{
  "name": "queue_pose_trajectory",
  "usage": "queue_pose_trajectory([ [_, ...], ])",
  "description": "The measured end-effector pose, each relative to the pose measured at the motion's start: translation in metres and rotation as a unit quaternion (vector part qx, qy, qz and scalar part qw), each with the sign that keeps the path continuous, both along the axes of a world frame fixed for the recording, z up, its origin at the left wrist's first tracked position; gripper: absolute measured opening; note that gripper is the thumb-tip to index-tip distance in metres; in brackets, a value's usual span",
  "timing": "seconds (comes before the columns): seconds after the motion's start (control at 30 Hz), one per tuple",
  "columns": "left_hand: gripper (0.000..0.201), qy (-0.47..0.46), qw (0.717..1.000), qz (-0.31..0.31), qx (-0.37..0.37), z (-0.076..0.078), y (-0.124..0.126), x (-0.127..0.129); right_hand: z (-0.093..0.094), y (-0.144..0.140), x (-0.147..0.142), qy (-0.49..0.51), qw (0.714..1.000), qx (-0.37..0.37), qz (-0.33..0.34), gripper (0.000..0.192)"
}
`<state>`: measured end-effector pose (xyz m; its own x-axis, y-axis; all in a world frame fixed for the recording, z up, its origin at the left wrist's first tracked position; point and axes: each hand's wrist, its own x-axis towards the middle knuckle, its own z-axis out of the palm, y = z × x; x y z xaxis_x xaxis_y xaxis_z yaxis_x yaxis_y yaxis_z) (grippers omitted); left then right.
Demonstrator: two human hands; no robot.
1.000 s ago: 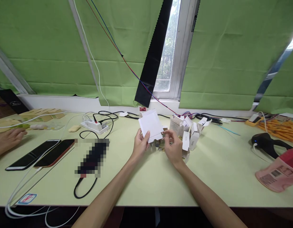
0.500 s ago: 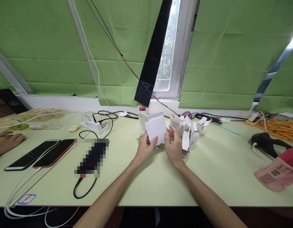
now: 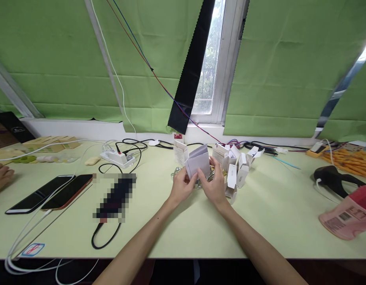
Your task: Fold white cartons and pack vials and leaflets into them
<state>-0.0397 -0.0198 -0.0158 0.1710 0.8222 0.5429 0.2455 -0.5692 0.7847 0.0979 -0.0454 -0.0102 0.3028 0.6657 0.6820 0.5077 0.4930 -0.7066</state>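
Note:
Between my hands, raised above the table, is a thin white cardboard box (image 3: 197, 163), tilted, with a flap standing up at its top. My left hand (image 3: 182, 186) is closed on its lower left side. My right hand (image 3: 214, 182) grips the right side, its thumb pressed on the front face. Partly hidden behind my hands lie several small shiny metal or glass pieces (image 3: 176, 171). Just right of my right hand stand several small open white boxes (image 3: 232, 176). Another white box (image 3: 180, 152) stands behind the one I hold.
Phones (image 3: 68, 191) and a power strip (image 3: 119, 157) with cables lie to the left. Another person's hand (image 3: 1, 176) rests at the far left edge. On the right are a pink bottle (image 3: 346, 215), a black device (image 3: 331, 177) and a pile of orange sticks (image 3: 351, 160).
The held box has turned and its top flap now stands apart from the front. My right thumb has moved onto the front face. The other person's hand has drawn back left.

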Motion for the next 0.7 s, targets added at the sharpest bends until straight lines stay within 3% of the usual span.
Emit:
queue_pose_trajectory([
  [0.4,0.024,0.000,0.998,0.001,0.056,-0.0014,0.0008,-0.0010,0.0004,-0.0013,-0.0022,-0.005,1.000,0.018,0.007,0.057],
  [0.6,0.028,-0.028,0.996,-0.060,0.059,0.0044,-0.0040,-0.0046,0.0000,-0.0016,-0.0021,-0.004,1.000,0.009,0.007,0.057],
  [0.7,0.041,-0.031,0.995,-0.068,0.063,0.0075,-0.0062,-0.0055,-0.0004,-0.0014,-0.0020,-0.006,1.000,0.006,0.003,0.056],
])
